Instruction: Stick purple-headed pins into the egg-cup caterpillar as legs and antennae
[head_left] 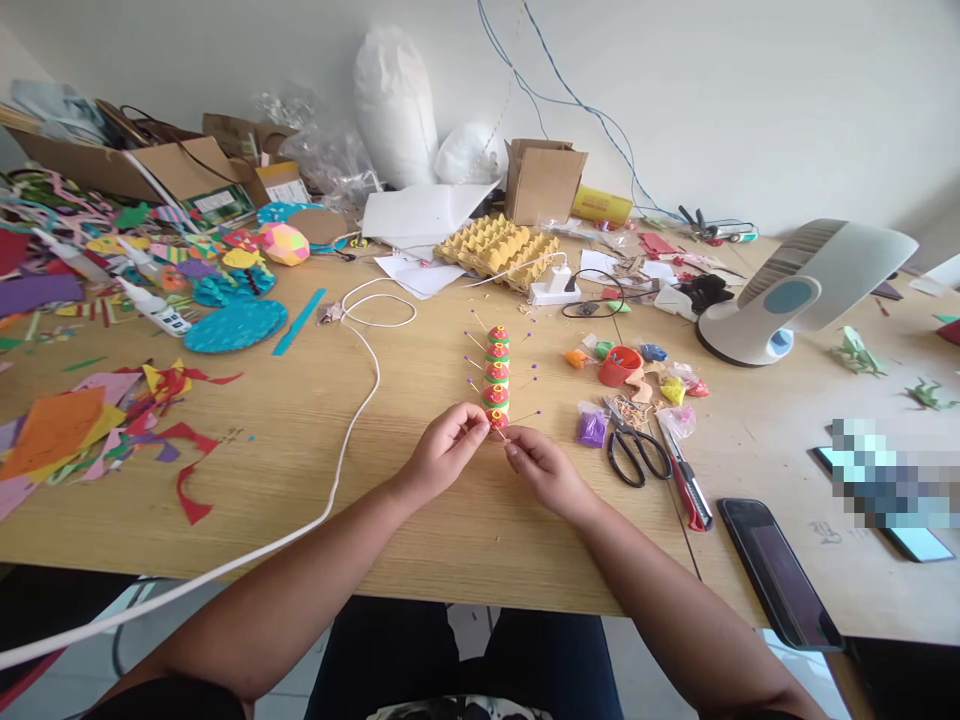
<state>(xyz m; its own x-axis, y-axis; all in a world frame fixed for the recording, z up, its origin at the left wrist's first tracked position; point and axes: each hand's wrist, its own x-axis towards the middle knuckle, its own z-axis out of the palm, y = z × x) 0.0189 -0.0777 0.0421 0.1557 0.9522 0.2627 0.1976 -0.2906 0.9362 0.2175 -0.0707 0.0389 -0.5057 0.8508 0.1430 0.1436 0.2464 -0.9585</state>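
A caterpillar-like craft [496, 373] lies in a line on the table, pointing away from me. Its red, green and cream segments carry small yellow rings. Thin sticks with purple tips stand out from both sides. My left hand [448, 447] is closed, its thumb and fingers pinching at the near end of the craft. Closed just to the right, my right hand [546, 470] pinches a thin wooden stick [499, 433] against that near segment. The fingertips partly hide the stick's ends, so I cannot tell how deep it sits.
Right of the hands lie purple clay [592, 427], scissors [637, 446], a red utility knife [691, 485], a red cup [620, 367] and a phone [776, 570]. A white fan [795, 290] stands farther back. A white cable [352, 420] crosses the left side, near paper scraps [56, 430]. Egg trays [495, 250] lie behind.
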